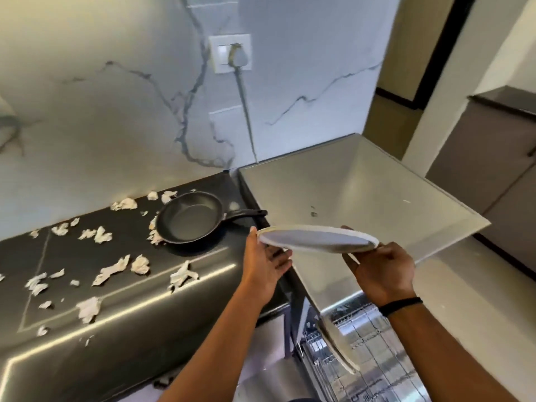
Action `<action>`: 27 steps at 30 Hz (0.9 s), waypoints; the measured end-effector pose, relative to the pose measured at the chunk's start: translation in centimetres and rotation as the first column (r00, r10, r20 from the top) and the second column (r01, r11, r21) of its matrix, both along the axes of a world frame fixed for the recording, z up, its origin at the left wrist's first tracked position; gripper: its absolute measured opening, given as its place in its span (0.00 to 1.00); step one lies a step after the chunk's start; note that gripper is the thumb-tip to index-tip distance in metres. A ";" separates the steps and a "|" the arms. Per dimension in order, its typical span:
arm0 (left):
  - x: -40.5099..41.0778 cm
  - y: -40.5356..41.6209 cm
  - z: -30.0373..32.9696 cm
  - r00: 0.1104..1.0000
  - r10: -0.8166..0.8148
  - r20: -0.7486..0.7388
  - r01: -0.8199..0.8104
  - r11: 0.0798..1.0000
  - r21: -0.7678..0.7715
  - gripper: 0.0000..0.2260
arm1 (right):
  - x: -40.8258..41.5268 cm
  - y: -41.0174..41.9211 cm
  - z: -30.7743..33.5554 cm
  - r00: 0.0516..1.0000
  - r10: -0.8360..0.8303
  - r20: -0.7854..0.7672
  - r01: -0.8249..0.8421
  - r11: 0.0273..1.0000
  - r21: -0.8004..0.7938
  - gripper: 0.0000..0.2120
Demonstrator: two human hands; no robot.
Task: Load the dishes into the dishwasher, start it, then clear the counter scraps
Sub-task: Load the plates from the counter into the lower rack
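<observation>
Home kitchen: cooktop (121,288), dishwasher (362,343).

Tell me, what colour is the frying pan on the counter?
The frying pan is black, handle included; the head view shows it.
</observation>
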State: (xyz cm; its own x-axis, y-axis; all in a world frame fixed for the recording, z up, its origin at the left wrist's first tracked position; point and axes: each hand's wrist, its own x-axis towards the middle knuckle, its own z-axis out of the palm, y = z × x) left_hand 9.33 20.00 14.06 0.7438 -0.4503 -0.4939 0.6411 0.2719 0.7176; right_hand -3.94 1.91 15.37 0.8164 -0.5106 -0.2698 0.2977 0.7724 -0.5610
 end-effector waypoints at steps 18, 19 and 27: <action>-16.9 -19.6 -8.2 0.779 -0.594 -0.201 0.626 0.752 0.206 0.12 | -23.4 -8.9 -13.7 0.700 -0.619 -0.357 0.707 0.670 0.224 0.15; -17.3 -19.9 -10.0 0.753 -0.614 -0.236 0.657 0.716 0.237 0.13 | -24.4 -8.5 -15.2 0.692 -0.606 -0.392 0.713 0.661 0.235 0.14; -17.6 -19.8 -25.7 0.710 -0.590 -0.384 0.666 0.385 0.639 0.06 | -25.7 -5.6 -28.7 0.449 -0.428 -0.784 0.795 0.593 0.131 0.09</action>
